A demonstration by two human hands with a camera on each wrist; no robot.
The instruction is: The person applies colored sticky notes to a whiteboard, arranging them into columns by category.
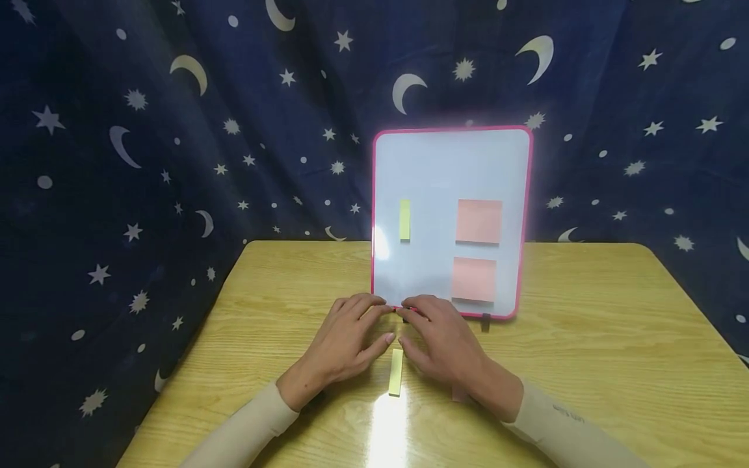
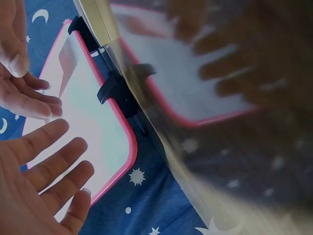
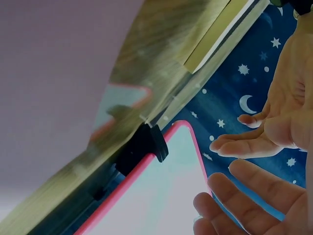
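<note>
Both hands lie low over the table, just in front of the whiteboard [image 1: 433, 169], fingertips pointing at each other and nearly meeting. The left hand [image 1: 351, 335] has loosely bent fingers and holds nothing. Opposite it, the right hand [image 1: 441, 335] is likewise relaxed, with nothing in its grasp. A narrow yellow sticky-note pad [image 1: 396, 372] lies on the table between the two thumbs and wrists. Under the right wrist shows part of a pink sticky-note pad [image 1: 459, 392]; the rest is hidden. On the board are a yellow strip note [image 1: 405, 220] and two pink notes, an upper [image 1: 478, 221] and a lower one [image 1: 473, 280].
The pink-framed board stands tilted on a black stand, whose clip [image 3: 159, 144] hooks over its lower edge. The wooden table [image 1: 603, 338] spreads around it. A dark blue curtain [image 1: 328, 117] with moons and stars hangs behind and to the sides.
</note>
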